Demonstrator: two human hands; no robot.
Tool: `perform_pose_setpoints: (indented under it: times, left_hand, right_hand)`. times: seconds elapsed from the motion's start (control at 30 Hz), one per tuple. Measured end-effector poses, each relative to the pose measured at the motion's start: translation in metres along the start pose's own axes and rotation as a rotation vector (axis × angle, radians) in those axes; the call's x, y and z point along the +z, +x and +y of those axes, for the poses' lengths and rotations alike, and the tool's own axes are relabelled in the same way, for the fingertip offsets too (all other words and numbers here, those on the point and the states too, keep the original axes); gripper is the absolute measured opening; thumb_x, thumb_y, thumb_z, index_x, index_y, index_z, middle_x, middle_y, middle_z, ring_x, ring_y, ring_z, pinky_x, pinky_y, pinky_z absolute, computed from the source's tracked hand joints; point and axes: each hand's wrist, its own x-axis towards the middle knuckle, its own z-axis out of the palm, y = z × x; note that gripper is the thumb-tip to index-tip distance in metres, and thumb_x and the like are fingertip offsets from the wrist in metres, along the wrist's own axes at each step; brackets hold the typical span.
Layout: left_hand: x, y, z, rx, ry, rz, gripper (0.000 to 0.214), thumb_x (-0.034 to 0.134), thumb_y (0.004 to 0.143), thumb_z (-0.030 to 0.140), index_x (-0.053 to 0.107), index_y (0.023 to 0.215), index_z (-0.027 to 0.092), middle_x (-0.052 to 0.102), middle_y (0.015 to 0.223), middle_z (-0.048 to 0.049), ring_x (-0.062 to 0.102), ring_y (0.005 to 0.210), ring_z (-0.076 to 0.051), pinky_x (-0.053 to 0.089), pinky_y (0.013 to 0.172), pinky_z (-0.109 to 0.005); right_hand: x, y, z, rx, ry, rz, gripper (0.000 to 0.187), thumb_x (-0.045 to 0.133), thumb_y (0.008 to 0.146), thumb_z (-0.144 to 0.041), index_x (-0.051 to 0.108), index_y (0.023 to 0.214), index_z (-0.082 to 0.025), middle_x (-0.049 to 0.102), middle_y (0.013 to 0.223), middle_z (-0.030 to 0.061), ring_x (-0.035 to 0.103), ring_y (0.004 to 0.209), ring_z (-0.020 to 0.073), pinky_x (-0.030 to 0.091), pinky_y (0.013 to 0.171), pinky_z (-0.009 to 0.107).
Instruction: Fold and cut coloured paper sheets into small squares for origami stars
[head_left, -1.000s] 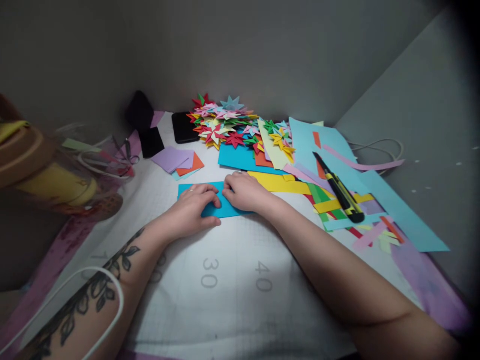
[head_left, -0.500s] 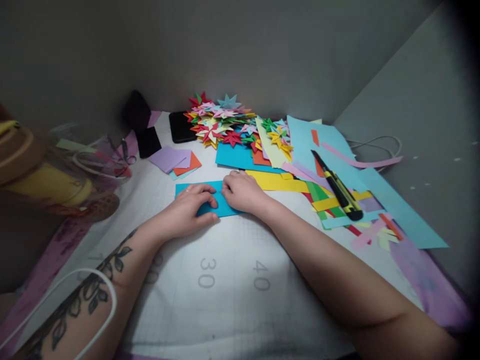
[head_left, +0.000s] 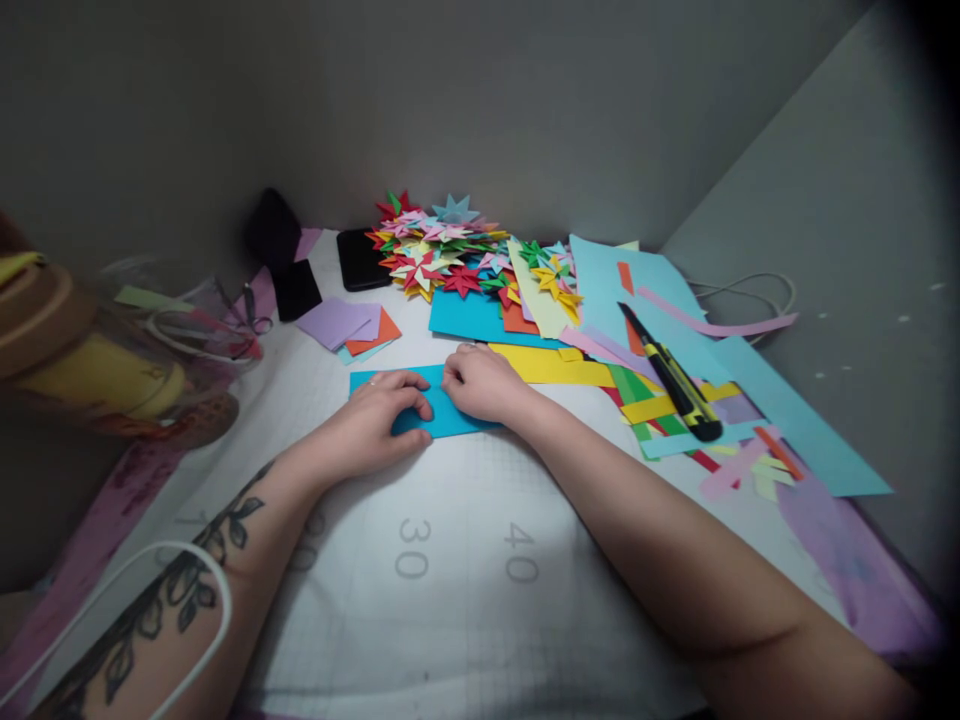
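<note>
A blue sheet of paper [head_left: 442, 412], seemingly folded into a long rectangle, lies on the white gridded mat [head_left: 465, 620]. My left hand [head_left: 379, 415] rests on its left part, fingers bent and the thumb spread apart near the lower edge. On its right part lies my right hand [head_left: 484, 382], fingers curled into a loose fist and pressed down on the paper. Its fingertips are partly hidden. Just beyond my right hand is a yellow paper strip [head_left: 555, 366], and behind that another blue sheet [head_left: 465, 318].
Folded paper stars [head_left: 435, 245] are heaped at the back beside a black phone [head_left: 361, 260]. A utility knife [head_left: 671, 375] lies on paper scraps at right. Purple squares [head_left: 337, 322] lie at back left. A lidded cup [head_left: 97, 360] and white cable [head_left: 217, 570] are at left.
The view has shifted very slightly. Both hands stay in place on the blue paper, with hardly any visible movement.
</note>
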Motion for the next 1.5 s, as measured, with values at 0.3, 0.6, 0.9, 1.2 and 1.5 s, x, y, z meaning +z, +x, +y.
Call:
perform_pose_setpoints:
  times: [0.3,0.6,0.9,1.2,1.5]
  left_hand:
    - [0.005,0.001,-0.006,-0.001,-0.018,0.010,0.016,0.064,0.077,0.031,0.067,0.091,0.023,0.052,0.125,-0.0081,0.047,0.120,-0.029,0.036,0.101,-0.047]
    - [0.008,-0.004,-0.011,0.028,-0.012,0.019,0.017,0.059,0.082,0.036,0.067,0.093,0.025,0.050,0.130,-0.0072,0.045,0.122,-0.030,0.033,0.103,-0.050]
    - [0.008,-0.004,-0.008,0.040,0.028,0.048,0.019,0.049,0.087,0.030,0.067,0.091,0.024,0.053,0.130,-0.0063,0.046,0.121,-0.027,0.033,0.103,-0.048]
    - [0.009,-0.007,-0.010,0.025,0.087,0.092,0.015,0.053,0.085,0.031,0.063,0.093,0.023,0.051,0.134,-0.0077,0.044,0.124,-0.028,0.033,0.103,-0.048]
    - [0.010,-0.006,-0.011,0.029,0.108,0.090,0.014,0.051,0.086,0.029,0.062,0.092,0.023,0.053,0.134,-0.0073,0.043,0.127,-0.026,0.032,0.104,-0.048]
  right_hand:
    - [0.007,-0.004,-0.001,-0.002,-0.027,0.079,0.025,0.043,0.087,-0.024,0.067,0.089,-0.017,0.065,0.103,0.0109,0.055,0.097,0.0269,0.040,0.077,0.037]
    - [0.019,-0.013,0.000,-0.028,-0.049,0.217,0.020,0.043,0.088,-0.025,0.062,0.087,-0.019,0.064,0.098,0.0081,0.052,0.096,0.0258,0.037,0.076,0.037]
    - [0.017,-0.016,-0.003,-0.037,-0.077,0.190,0.019,0.042,0.090,-0.025,0.060,0.094,-0.019,0.061,0.103,0.0105,0.049,0.100,0.0283,0.039,0.081,0.040]
    - [0.018,-0.027,0.014,-0.327,0.046,0.139,0.032,0.044,0.091,-0.017,0.052,0.121,-0.018,0.048,0.134,0.0110,0.029,0.132,0.0257,0.028,0.107,0.046]
    - [0.006,-0.049,0.040,-0.705,0.079,-0.078,0.042,0.039,0.095,-0.016,0.058,0.128,-0.034,0.042,0.145,0.0059,0.034,0.133,0.0208,0.028,0.108,0.047]
